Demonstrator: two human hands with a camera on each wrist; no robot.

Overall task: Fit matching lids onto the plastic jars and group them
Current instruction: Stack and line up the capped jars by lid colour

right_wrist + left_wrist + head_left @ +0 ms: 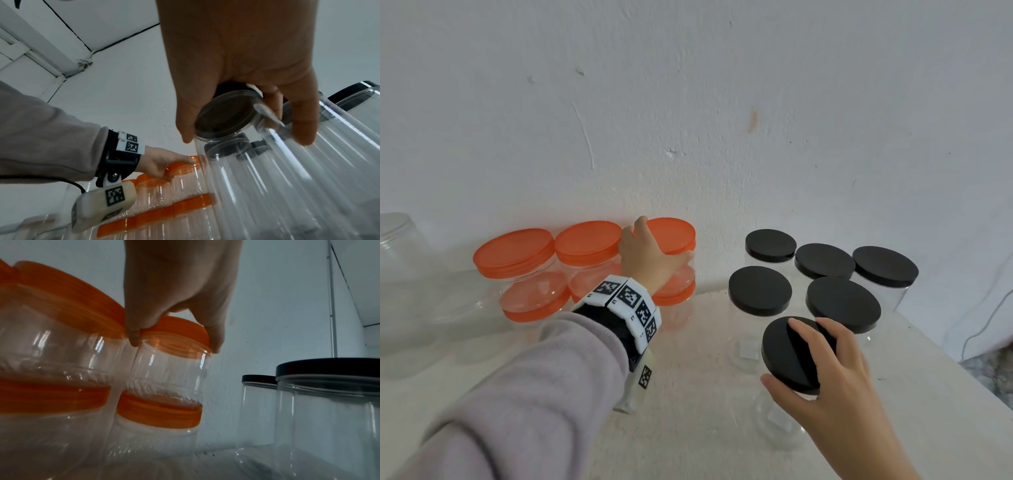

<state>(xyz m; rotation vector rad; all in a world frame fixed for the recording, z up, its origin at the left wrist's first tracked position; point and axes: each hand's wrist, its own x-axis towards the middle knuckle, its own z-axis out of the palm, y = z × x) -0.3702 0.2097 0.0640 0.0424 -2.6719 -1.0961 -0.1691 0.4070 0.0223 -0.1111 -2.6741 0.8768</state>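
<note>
Gripping the round orange plastic lid (pixel 176 331) of the upper clear jar (pixel 168 369) by its rim, my left hand (pixel 645 253) had thumb and fingers curled around it, probably to steady it where it sat stacked on another orange-lidded jar (pixel 158 412) against the white wall (pixel 688 102). My right hand (pixel 835 373) wrapped its fingers over the flat black lid (pixel 786 356) of a tall clear jar (pixel 267 178), holding it just in front of 5 black-lidded jars (pixel 760 291), so I judged it was joining that group.
</note>
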